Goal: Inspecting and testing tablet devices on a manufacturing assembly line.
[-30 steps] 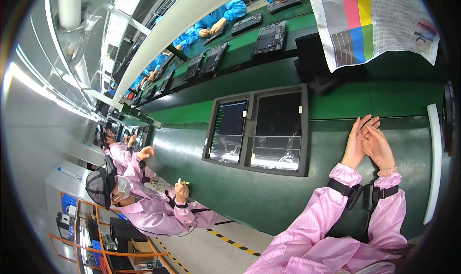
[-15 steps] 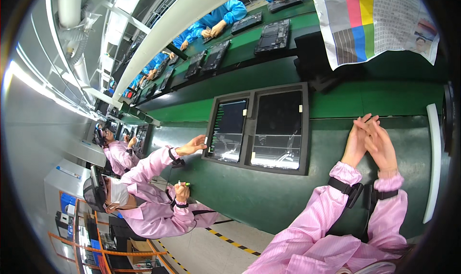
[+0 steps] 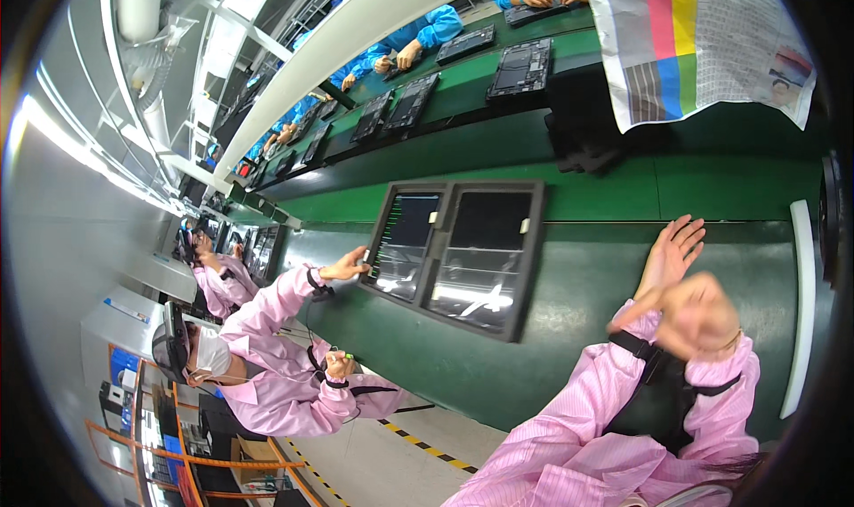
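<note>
My left hand [image 3: 669, 260] is raised over the green bench with its palm showing, fingers stretched out and nothing in it. In front of its wrist is my right hand [image 3: 701, 318], smeared by motion. One finger of it points left across the left cuff; the rest are too blurred to read, and I cannot tell whether it touches the sleeve. Left of my hands lies a dark frame-like tray [image 3: 527, 286] with two compartments. Each holds a flat, glossy dark screen panel, the left one [image 3: 402, 245] and the right one [image 3: 480, 262]. A co-worker's hand [image 3: 347, 265] touches the tray's left edge.
A printed colour-chart sheet [image 3: 649, 53] hangs at the upper right. Along the right edge runs a white curved strip [image 3: 801, 311]. Beyond the bench, blue-sleeved workers handle opened dark devices [image 3: 520, 67] on a green line. A masked co-worker [image 3: 267, 365] in pink stands at left.
My hands were together and have parted; the right has drawn back toward the left wrist. The tray has shifted left in the picture, with the co-worker's hand at its edge.
</note>
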`<action>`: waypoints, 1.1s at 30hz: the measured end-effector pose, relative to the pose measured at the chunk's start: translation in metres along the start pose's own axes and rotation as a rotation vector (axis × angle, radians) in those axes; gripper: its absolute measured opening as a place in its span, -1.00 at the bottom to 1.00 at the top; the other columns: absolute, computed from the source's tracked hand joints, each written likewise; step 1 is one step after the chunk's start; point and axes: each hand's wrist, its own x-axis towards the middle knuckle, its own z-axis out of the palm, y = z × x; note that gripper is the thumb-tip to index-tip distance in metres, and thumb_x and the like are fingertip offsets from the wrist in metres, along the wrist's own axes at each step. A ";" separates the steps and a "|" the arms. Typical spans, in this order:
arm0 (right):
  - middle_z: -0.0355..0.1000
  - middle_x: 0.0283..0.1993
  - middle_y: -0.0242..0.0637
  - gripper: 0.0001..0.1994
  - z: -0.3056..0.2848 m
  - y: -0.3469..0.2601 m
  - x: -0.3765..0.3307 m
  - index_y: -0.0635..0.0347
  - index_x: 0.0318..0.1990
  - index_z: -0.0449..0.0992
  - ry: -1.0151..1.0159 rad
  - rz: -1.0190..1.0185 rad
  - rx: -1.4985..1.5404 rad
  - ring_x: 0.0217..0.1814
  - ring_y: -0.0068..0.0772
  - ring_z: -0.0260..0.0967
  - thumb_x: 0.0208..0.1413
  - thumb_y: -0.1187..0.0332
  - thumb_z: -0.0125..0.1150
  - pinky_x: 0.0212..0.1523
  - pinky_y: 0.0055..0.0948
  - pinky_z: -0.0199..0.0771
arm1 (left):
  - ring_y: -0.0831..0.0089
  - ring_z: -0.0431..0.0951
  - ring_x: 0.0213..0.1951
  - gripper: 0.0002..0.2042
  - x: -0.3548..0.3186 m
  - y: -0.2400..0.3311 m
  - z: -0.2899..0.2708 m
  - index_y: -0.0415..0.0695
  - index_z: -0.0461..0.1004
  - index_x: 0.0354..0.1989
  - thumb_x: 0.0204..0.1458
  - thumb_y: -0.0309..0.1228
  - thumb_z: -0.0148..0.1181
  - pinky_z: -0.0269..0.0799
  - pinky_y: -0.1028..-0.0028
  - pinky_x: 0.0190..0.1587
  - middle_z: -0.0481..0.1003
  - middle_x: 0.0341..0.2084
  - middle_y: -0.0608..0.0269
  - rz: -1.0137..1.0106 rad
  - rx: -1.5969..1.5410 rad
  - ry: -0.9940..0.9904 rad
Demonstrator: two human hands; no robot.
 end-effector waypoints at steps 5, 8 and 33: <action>0.46 -0.09 0.21 -0.72 -0.015 -0.026 -0.015 0.27 -0.41 0.33 0.227 0.054 -0.074 -0.80 -0.51 0.14 0.31 0.30 -0.17 -0.80 -0.60 0.08 | 0.28 0.30 0.20 -0.54 -0.010 0.001 0.010 -0.18 0.22 0.21 0.25 -0.14 -0.09 0.15 0.29 0.28 0.29 0.19 0.05 0.034 -0.044 -0.098; 0.48 -0.11 0.15 -0.74 -0.041 -0.005 -0.027 0.23 -0.35 0.34 0.452 0.117 0.078 -0.74 -0.53 0.15 0.32 0.27 -0.15 -0.72 -0.59 0.12 | 0.27 0.33 0.18 -0.55 -0.017 0.002 0.020 -0.19 0.22 0.21 0.25 -0.17 -0.07 0.18 0.35 0.26 0.30 0.19 0.04 0.036 -0.049 -0.083; 0.47 0.04 -0.20 -0.61 -0.084 0.017 -0.028 0.34 0.06 0.44 0.194 0.237 0.108 0.05 -0.46 0.41 0.30 0.18 -0.05 0.01 -0.51 0.40 | 0.15 0.10 0.34 -0.52 -0.035 0.010 0.060 -0.28 0.20 0.26 0.22 -0.28 -0.19 -0.02 0.18 0.39 0.14 0.32 0.04 0.062 0.433 0.083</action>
